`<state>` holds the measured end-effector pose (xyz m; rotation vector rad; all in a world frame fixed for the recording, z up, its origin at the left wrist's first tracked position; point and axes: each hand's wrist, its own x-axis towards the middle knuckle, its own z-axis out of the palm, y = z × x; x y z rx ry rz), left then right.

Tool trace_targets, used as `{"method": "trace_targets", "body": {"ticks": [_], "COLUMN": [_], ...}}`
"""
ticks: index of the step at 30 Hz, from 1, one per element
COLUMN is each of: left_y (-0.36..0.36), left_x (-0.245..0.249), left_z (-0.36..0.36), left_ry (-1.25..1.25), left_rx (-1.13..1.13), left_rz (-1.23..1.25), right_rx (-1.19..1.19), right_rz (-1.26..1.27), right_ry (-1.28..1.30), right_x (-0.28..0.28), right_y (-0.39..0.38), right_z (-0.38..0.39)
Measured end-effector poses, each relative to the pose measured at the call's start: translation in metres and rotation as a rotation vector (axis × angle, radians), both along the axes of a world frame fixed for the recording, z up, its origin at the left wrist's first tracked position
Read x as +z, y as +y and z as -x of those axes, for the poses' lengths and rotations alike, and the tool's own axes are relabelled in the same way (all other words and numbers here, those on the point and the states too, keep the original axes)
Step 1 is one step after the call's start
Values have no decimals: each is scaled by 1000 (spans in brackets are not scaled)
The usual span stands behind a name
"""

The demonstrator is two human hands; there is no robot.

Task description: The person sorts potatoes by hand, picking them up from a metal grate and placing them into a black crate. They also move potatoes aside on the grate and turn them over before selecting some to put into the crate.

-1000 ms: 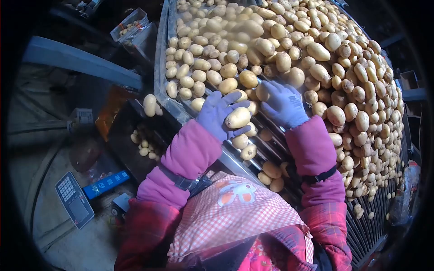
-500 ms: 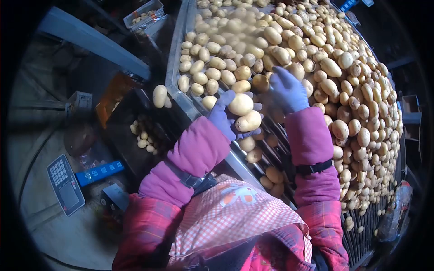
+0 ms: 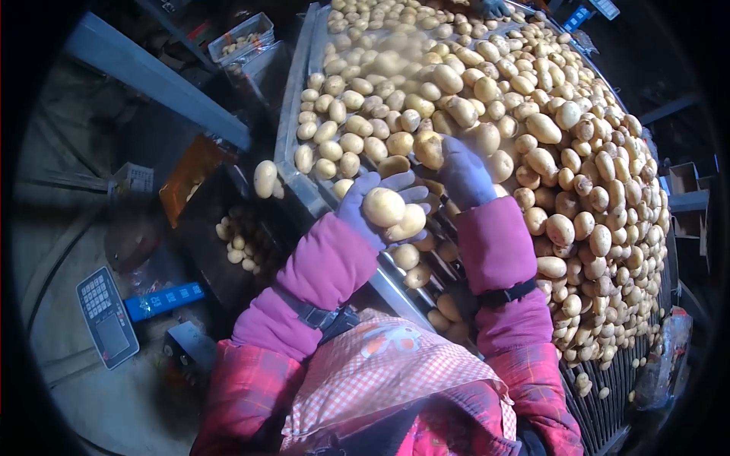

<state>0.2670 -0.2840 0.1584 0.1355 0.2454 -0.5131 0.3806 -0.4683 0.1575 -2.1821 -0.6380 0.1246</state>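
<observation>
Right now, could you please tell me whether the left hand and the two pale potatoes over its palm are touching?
Touching: the head view shows the two pale potatoes cradled in the gloved left hand, its fingers spread beyond them.

Apron (image 3: 426, 372): checked cloth, matt. Sleeve covers (image 3: 331, 254), either side of apron: soft matt cloth. Gloves (image 3: 470, 176), beyond apron: matt, fabric-like. Potatoes (image 3: 544, 128), beyond apron: mostly smooth skins, some rough, scabby. Table rim (image 3: 291, 152), beyond apron: bare metal, scuffed, dull sheen. Scale (image 3: 106, 315), left of apron: smooth plastic. Wrapping (image 3: 666, 353), right of apron: clear plastic film, glossy, creased.
</observation>
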Motion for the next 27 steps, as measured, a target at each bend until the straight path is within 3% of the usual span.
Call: {"method": "trace_targets", "body": {"ticks": [2, 5, 7, 10, 15, 17, 18, 20, 22, 23, 27], "left_y": [1, 1, 1, 2, 2, 1, 1, 1, 14, 32, 117], "left_x": [-1, 6, 9, 18, 9, 4, 3, 27, 46, 5, 17], "left_z": [0, 3, 2, 2, -1, 0, 2, 11, 23, 25, 101], "left_ry": [-85, -102, -132, -50, -119, -152, -185, -122, -100, -172, -82], "left_rx": [-34, -42, -34, -43, -26, -4, 16, 48, 102, 73, 386], "left_rz": [-97, -96, -90, -46, -148, -117, -89, -171, -352, -30, -177], "right_rx": [-26, 9, 37, 234, 185, -187, -180, -182, -228, -224, -181], "right_rz": [-50, -223, -932, -823, -995, -708, -704, -474, -412, -366, -281], "right_ry": [208, 324, 882, 715, 779, 639, 648, 343, 309, 247, 144], "right_x": [18, 23, 17, 6, 14, -1, -10, -25, -25, -28, -27], "right_y": [6, 11, 10, 0, -18, -22, -23, -23, -21, -23, -23], "right_z": [10, 22, 25, 27, 44, 46, 47, 49, 49, 48, 49]}}
